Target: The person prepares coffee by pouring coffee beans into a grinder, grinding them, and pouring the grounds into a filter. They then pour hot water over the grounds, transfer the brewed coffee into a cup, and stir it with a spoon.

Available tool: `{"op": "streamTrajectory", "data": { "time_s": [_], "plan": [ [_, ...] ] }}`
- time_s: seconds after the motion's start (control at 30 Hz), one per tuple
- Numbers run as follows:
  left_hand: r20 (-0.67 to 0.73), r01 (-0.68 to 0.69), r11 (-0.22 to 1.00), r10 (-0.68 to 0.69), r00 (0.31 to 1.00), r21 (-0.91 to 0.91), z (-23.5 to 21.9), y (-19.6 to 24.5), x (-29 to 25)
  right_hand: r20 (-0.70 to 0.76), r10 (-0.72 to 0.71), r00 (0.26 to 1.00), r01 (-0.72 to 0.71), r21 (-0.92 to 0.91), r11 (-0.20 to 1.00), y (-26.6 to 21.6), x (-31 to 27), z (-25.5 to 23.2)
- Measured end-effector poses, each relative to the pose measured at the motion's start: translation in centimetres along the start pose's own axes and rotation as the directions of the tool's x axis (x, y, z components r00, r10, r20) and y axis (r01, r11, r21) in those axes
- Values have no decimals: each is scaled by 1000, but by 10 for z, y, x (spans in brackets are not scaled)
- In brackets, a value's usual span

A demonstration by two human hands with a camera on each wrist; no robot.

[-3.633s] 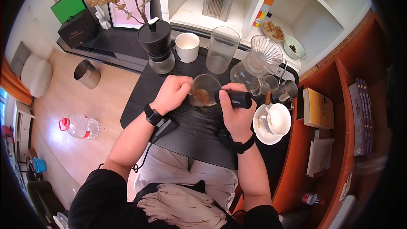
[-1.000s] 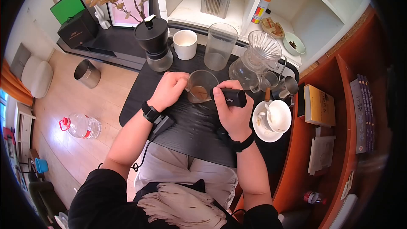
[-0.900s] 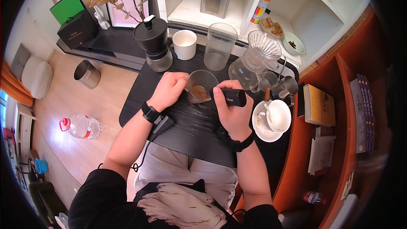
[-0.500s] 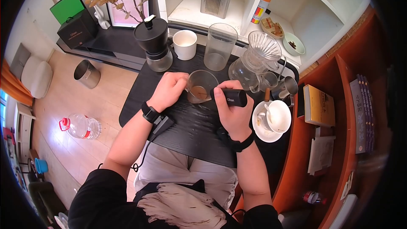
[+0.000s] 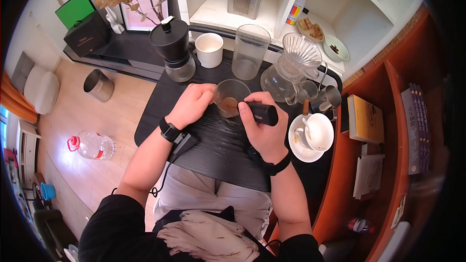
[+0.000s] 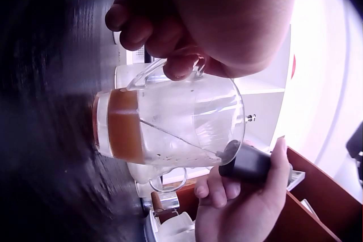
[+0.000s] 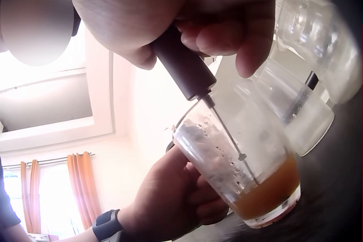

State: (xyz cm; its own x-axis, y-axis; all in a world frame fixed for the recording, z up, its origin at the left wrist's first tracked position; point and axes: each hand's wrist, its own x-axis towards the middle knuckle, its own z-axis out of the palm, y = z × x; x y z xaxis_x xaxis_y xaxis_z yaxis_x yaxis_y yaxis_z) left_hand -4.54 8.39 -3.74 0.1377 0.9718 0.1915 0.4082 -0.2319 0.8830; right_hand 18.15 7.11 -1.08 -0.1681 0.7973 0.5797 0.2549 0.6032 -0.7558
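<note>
My left hand (image 5: pixel 191 105) grips the handle of a clear glass mug (image 6: pixel 187 111), which stands upright on the black tabletop (image 5: pixel 213 153). A layer of brown liquid (image 6: pixel 125 124) fills the mug's lower part, with droplets on the inner wall above it. In my right hand (image 5: pixel 266 136) is a black handheld milk frother (image 7: pixel 184 66), held over the rim. Its thin metal shaft (image 7: pixel 227 133) slants down inside the mug, and the tip dips into the liquid. The whisk end is hidden in the liquid.
Behind the mug stand a black coffee grinder (image 5: pixel 171 43), a white cup (image 5: pixel 209 51), a tall clear glass (image 5: pixel 251 53) and a glass server (image 5: pixel 277 83) with a ribbed dripper (image 5: pixel 302 51). At right are a white cup (image 5: pixel 320 132) on a saucer (image 5: pixel 302 154) and a metal pitcher (image 5: pixel 330 97).
The frother has shifted slightly left and tilted, so more of its shaft shows over the mug. The mug and my left hand stay nearly in place; the head view has moved a little.
</note>
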Motion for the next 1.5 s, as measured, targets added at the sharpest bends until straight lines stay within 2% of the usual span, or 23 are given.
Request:
{"op": "streamTrajectory", "data": {
  "time_s": [0.13,0.17,0.2,0.27,0.33,0.37,0.4,0.47,0.6,0.67,0.73,0.8,0.87,0.93,1.03,1.07,1.13,1.17,1.27,1.33,1.4,1.47,1.5],
  "plan": [
    [-3,-55,995,55,998,86,-1,14,-3,31,-8,999,9,-33,999,-12,-1,-1],
    [-1,-90,986,91,996,139,1,14,-6,63,-45,997,47,-32,998,-17,-1,-1],
    [6,-70,989,70,998,130,3,13,-10,97,-86,992,89,-28,996,-19,-2,0],
    [17,-190,971,190,982,147,3,16,-6,128,-87,988,91,-29,995,-14,-4,0],
    [-34,-187,972,193,981,142,6,13,-7,9,-80,997,80,65,995,-4,-3,3],
    [-54,-135,984,142,988,118,6,13,-7,-47,-79,996,82,80,993,-1,0,4],
    [-69,-84,992,90,994,92,6,13,-7,-119,32,992,-21,88,996,-3,0,3],
    [-68,-101,991,106,992,83,6,14,-7,-112,70,991,-54,139,989,1,2,-5],
    [-40,-126,985,132,990,119,3,14,-6,-60,134,989,-130,67,989,0,5,-17],
    [-9,-126,981,129,992,148,3,13,-8,-120,-23,993,32,78,996,-2,6,-17],
    [-52,-185,977,191,980,102,6,12,-6,-65,-52,997,59,104,993,-5,8,-17],
    [-23,-168,979,172,985,118,4,10,-7,-88,89,992,-87,30,996,-4,7,-19],
    [6,-152,980,152,988,132,2,10,-7,-96,61,994,-55,64,996,-3,9,-20],
    [6,-162,978,163,987,131,2,9,-6,3,33,999,-33,69,997,-1,9,-23],
    [4,-181,976,182,983,118,2,8,-6,-72,65,995,-62,39,997,-5,11,-21],
    [4,-180,977,181,983,117,2,9,-6,-34,23,999,-20,92,996,-7,12,-20],
    [9,-180,977,180,984,114,2,11,-6,-27,125,992,-124,38,992,-4,9,-24],
    [4,-178,978,179,984,112,2,12,-6,-22,123,992,-122,36,992,-4,10,-24],
    [-24,-197,977,200,980,79,1,13,-5,-27,27,999,-26,66,997,-6,13,-23],
    [11,-230,972,230,973,56,0,12,-5,-45,181,982,-177,86,980,-3,5,-24],
    [-22,-242,969,243,970,54,0,10,-3,-133,143,981,-122,153,981,5,6,-22],
    [-19,-248,967,250,968,59,0,8,-2,-16,178,984,-171,201,964,2,4,-29],
    [-18,-229,972,230,973,48,0,8,-3,-17,177,984,-170,200,965,3,4,-28]
  ]
}}
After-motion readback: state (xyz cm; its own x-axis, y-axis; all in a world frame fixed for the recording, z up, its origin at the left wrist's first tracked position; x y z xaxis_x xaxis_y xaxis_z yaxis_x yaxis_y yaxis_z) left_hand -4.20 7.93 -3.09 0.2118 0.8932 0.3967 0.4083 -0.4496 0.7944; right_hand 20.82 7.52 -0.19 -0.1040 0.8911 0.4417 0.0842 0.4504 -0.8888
